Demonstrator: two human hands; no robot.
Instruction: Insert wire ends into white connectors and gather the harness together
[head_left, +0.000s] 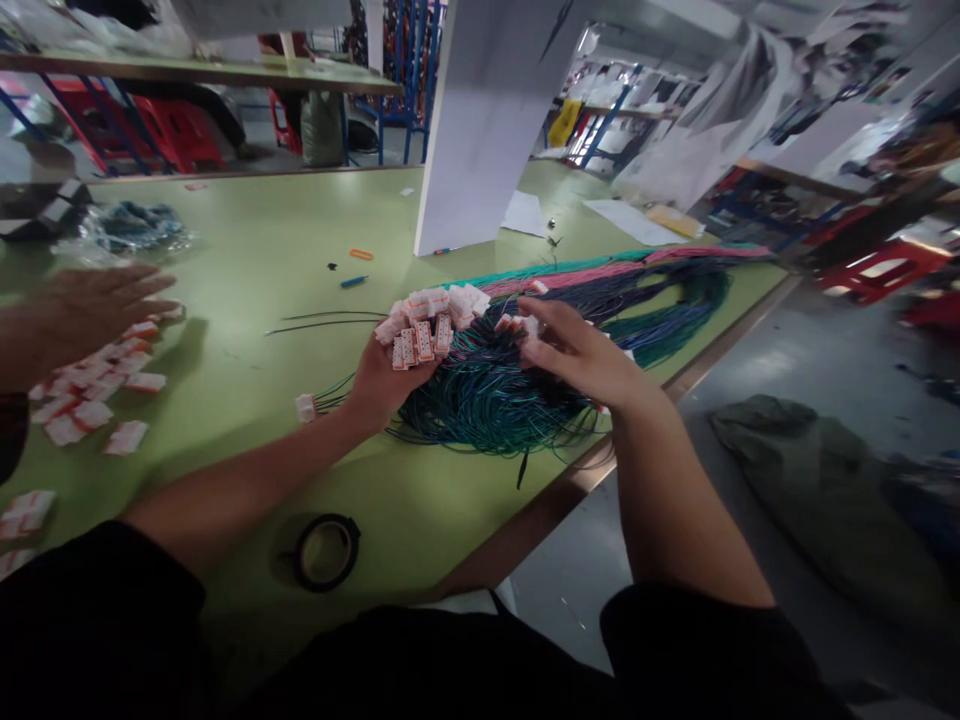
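My left hand (386,385) is closed around a bunch of white plug connectors (424,335) with orange parts, their pin-hole faces turned toward me. Wires run from the bunch into a big coil of dark green and blue wires (495,400) on the table. Over that coil, my right hand (574,350) has its thumb and index finger around a few more white connectors (517,325). The other fingers of this hand are partly hidden. One wired connector (306,407) lies left of my left wrist.
Another person's hand (82,315) reaches over a pile of loose connectors (94,385) at left. A roll of black tape (326,552) lies near me. Beyond the wires stands a white panel (480,130). A blue pen-like piece (355,282) lies mid-table. The table edge (547,500) runs along my right.
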